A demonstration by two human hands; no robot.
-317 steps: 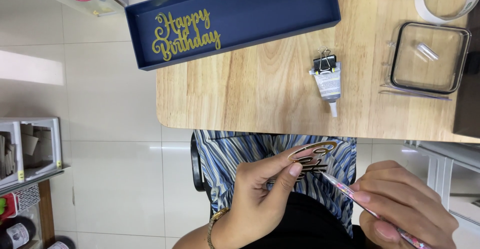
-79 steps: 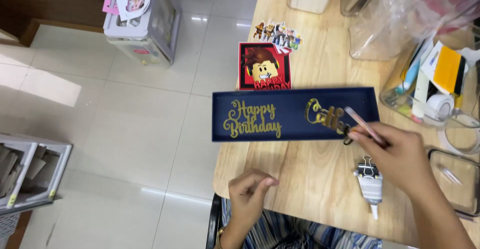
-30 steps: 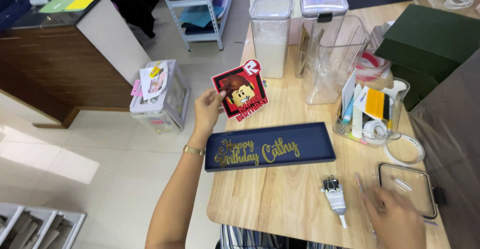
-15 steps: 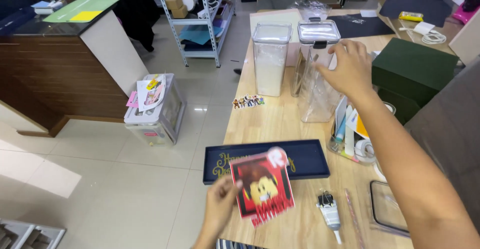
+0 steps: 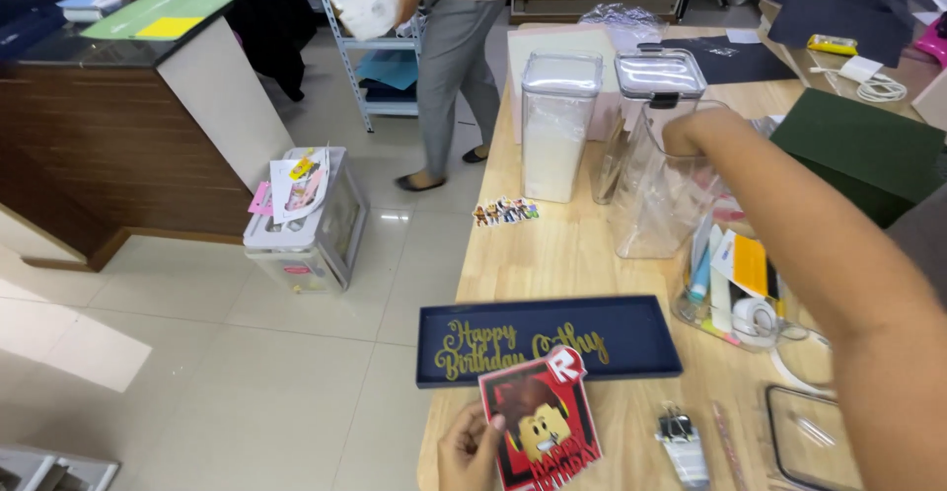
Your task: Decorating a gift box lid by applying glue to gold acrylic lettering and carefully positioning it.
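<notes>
The right hand (image 5: 691, 134) now dips toward a clear container (image 5: 659, 180), grip unclear, while left hand (image 5: 469, 447) fingers pinch a red-and-black cartoon card (image 5: 541, 434) before the navy tray (image 5: 548, 339).

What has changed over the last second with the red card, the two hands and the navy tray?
The left hand has carried the red character card from beyond the navy tray to its near edge. The right hand left the near table edge and reached up to the clear containers. The tray and the binder clip stayed put.
</notes>
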